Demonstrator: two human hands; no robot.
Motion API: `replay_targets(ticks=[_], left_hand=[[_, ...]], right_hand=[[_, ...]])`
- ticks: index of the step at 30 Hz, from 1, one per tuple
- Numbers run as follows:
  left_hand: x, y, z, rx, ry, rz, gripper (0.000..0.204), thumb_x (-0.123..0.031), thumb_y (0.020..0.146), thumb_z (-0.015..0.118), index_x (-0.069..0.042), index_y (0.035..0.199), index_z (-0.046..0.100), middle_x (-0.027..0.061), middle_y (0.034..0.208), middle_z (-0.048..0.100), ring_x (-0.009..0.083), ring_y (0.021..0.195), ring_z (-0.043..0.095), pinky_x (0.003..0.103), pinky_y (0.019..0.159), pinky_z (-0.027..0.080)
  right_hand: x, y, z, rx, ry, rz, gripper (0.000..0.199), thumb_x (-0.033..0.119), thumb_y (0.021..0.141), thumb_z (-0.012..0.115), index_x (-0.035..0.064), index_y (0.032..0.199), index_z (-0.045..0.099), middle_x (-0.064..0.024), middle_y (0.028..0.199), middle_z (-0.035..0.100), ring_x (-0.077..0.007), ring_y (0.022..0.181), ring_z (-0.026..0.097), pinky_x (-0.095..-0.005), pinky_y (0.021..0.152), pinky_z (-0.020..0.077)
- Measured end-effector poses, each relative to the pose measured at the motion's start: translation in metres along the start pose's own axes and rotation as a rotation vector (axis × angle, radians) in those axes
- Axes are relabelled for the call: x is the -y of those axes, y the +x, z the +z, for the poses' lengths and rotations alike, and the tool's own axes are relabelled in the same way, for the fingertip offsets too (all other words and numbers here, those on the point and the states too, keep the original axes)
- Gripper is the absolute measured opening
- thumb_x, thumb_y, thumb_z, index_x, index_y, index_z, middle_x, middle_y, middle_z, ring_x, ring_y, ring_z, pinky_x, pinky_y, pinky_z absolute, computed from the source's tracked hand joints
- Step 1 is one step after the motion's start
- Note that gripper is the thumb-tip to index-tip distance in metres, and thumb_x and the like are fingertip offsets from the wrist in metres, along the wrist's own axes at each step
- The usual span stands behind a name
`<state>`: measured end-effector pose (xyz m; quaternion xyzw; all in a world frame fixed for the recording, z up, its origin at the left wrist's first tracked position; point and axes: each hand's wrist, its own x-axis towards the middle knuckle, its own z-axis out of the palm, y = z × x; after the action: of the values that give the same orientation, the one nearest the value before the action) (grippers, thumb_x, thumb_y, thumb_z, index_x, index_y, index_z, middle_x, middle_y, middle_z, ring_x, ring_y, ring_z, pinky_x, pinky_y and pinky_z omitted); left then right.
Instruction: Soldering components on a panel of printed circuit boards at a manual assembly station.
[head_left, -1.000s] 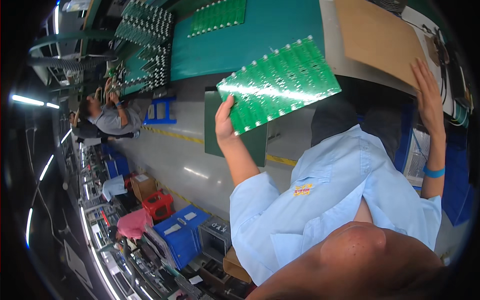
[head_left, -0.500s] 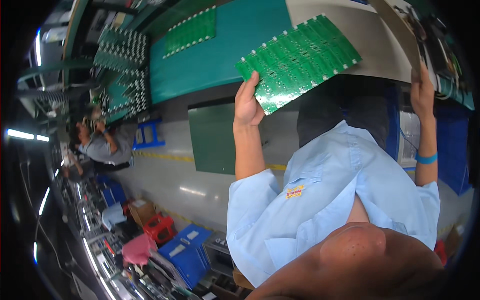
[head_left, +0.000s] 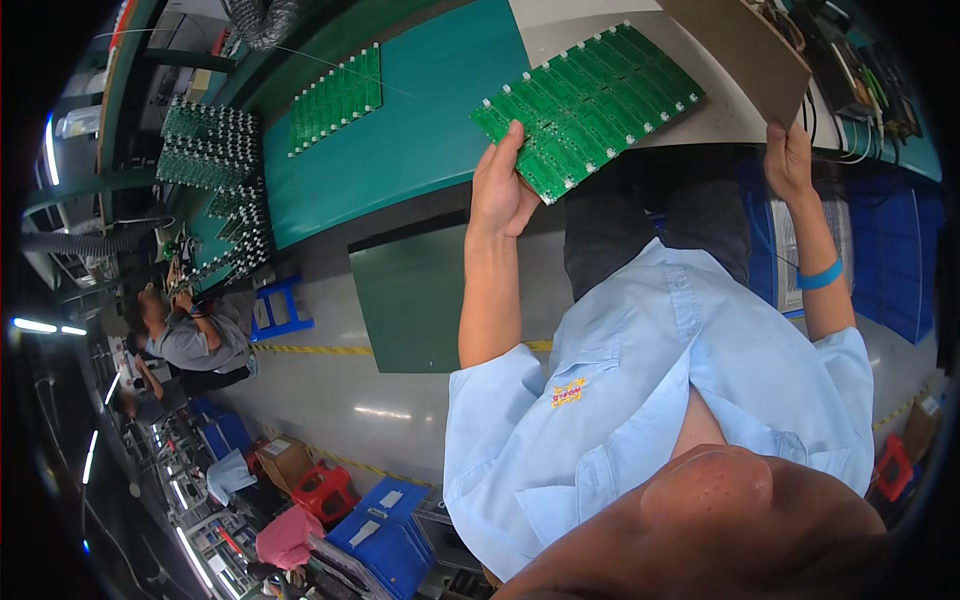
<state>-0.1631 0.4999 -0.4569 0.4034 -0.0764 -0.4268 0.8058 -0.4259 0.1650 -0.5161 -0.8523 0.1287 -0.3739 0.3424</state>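
Observation:
My left hand (head_left: 500,190) grips a green circuit board panel (head_left: 600,105) by its near left corner, thumb on top. The panel has rows of small white connectors along its two long edges and is raised above the bench front. At the right, my right hand (head_left: 790,165) is closed on the near corner of a flat brown board (head_left: 745,50), which is tilted. That board's far end runs out of the picture. A gap separates the board from the panel.
On the teal mat (head_left: 420,120) lies another green panel (head_left: 337,100). Several panels are stacked (head_left: 210,145) at the left. A co-worker (head_left: 190,335) is by the bench further left. Cables and black equipment (head_left: 850,75) stand at the right. Blue bins (head_left: 895,260) are below.
The circuit board panel has tilted, and the glare on it is gone. My right hand has shifted left with the brown board, whose flat face now shows more. The whole view has turned slightly.

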Motion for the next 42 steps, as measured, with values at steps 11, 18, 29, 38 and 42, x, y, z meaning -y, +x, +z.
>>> replay_targets(ticks=[11,18,29,38,42], left_hand=[[0.007,0.017,0.004,0.024,-0.032,-0.044,0.038,-0.020,0.115,0.053,0.010,0.138,0.059,0.0230,0.126,0.075,0.0279,0.099,0.079,0.036,0.083,0.067],[0.008,0.025,0.006,-0.013,-0.007,-0.038,0.039,-0.020,0.114,0.054,0.012,0.135,0.061,0.0244,0.124,0.075,0.0292,0.097,0.080,0.037,0.082,0.068],[0.008,0.036,0.001,0.006,0.003,-0.038,0.033,-0.020,0.114,0.056,0.009,0.130,0.061,0.0213,0.118,0.076,0.0253,0.090,0.079,0.031,0.077,0.066],[0.011,0.039,0.005,0.022,-0.037,-0.049,0.056,-0.045,0.117,0.047,0.003,0.143,0.060,0.0216,0.129,0.075,0.0296,0.107,0.078,0.038,0.091,0.065],[0.009,0.039,0.009,0.091,-0.037,-0.062,0.077,-0.064,0.113,0.033,0.000,0.148,0.059,0.0224,0.139,0.071,0.0346,0.120,0.074,0.046,0.103,0.060]], right_hand=[[0.016,0.021,0.016,0.020,-0.030,-0.201,0.042,0.019,0.116,0.050,0.0017,0.154,0.058,-0.0075,0.125,0.071,-0.0147,0.087,0.059,-0.0260,0.079,0.0465],[0.001,0.010,0.011,0.081,-0.053,-0.181,0.047,0.028,0.117,0.051,0.0053,0.157,0.057,-0.0099,0.158,0.062,-0.0207,0.118,0.070,-0.0278,0.097,0.0519],[0.020,0.026,0.025,0.059,-0.020,-0.375,0.049,0.032,0.115,0.051,0.0062,0.156,0.056,-0.0123,0.159,0.060,-0.0301,0.141,0.061,-0.0354,0.119,0.0468],[0.015,0.023,0.029,0.204,0.141,-0.233,0.044,0.022,0.114,0.051,0.0068,0.155,0.057,-0.0159,0.163,0.054,-0.0337,0.148,0.055,-0.0392,0.124,0.0442],[0.012,0.021,0.027,0.230,0.102,-0.268,0.043,0.019,0.111,0.054,0.0068,0.153,0.059,-0.0161,0.163,0.054,-0.0343,0.148,0.055,-0.0389,0.124,0.0442]])
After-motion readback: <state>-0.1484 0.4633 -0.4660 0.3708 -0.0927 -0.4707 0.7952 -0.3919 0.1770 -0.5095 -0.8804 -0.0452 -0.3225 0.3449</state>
